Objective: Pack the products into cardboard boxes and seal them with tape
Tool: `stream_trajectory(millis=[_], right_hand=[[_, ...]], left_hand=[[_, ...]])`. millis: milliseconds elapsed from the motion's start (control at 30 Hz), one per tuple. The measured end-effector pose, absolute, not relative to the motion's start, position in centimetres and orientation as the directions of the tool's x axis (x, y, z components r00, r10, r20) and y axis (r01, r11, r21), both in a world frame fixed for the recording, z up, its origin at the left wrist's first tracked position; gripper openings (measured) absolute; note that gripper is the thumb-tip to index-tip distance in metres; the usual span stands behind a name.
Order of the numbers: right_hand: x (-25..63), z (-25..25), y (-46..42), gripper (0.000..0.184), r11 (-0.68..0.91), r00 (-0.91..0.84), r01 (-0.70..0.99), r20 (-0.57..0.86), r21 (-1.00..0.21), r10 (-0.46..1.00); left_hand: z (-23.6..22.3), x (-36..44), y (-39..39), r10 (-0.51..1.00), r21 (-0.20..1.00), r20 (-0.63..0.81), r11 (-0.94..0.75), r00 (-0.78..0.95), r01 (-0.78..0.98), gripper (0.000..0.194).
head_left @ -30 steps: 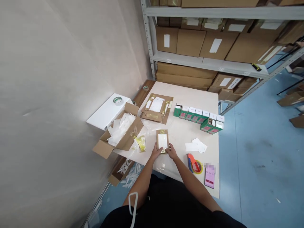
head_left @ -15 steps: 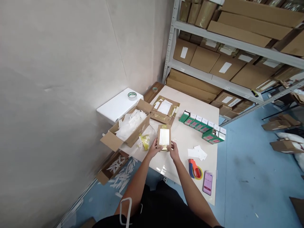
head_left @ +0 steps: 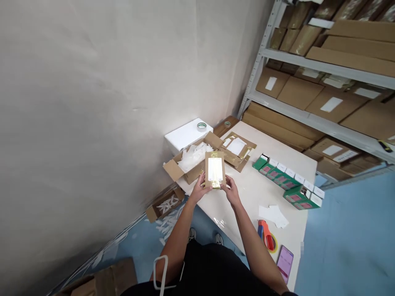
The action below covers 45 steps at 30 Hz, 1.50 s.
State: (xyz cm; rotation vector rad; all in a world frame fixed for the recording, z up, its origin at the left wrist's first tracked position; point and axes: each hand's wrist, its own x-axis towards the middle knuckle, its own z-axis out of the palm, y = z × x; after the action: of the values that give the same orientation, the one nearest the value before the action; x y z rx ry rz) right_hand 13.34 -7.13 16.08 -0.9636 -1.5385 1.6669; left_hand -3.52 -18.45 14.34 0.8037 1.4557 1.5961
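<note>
A small brown cardboard box point(head_left: 219, 159) with a white label and shiny tape is held up over the table's near left edge. My left hand point(head_left: 199, 190) grips its lower left side, and my right hand point(head_left: 231, 190) grips the lower right side. Behind it stands an open carton point(head_left: 197, 167) of white paper pieces. Flattened cardboard point(head_left: 234, 160) with white labels lies on the table beyond. To the right are loose white labels point(head_left: 273, 215), an orange and blue tape dispenser point(head_left: 267, 235) and a phone point(head_left: 285, 263).
Several green and white boxes point(head_left: 286, 176) form a row on the white table point(head_left: 240, 201). A tape roll point(head_left: 201, 126) rests on a white surface by the wall. Metal shelving point(head_left: 293, 107) with cartons stands behind. Below left is an open box point(head_left: 168, 202) with white scraps; a carton point(head_left: 117, 275) sits on the floor.
Both hands have lifted the small cardboard box off the table, keeping hold of it. My view has swung left, so the table and shelving appear farther right.
</note>
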Motion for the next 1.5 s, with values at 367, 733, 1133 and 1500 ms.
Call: stream_trajectory(millis=[367, 733, 1133, 1500], right_hand=[[12.3, 17.4, -11.2, 0.055, -0.159, -0.829, -0.097, -0.008, -0.982, 0.56], [8.7, 18.2, -23.3, 0.049, -0.155, -0.982, -0.057, 0.027, -0.986, 0.188], [4.9, 15.3, -47.3, 0.049, -0.012, -0.976, 0.076, -0.072, -0.997, -0.205], [5.2, 10.2, -62.8, 0.053, 0.16, -0.932, 0.141, -0.185, -0.977, -0.311]], left_hand=[[18.5, 2.0, -29.3, 0.602, 1.0, 0.006, -0.025, -0.799, -0.012, 0.109], [18.9, 6.9, -43.7, 0.199, 0.997, -0.027, -0.064, -0.98, -0.04, 0.108], [14.1, 11.8, -66.4, -0.239, 0.983, -0.139, -0.148, -0.961, -0.106, 0.105], [8.4, 15.0, -78.9, -0.356, 0.938, -0.267, -0.311, -0.896, -0.156, 0.099]])
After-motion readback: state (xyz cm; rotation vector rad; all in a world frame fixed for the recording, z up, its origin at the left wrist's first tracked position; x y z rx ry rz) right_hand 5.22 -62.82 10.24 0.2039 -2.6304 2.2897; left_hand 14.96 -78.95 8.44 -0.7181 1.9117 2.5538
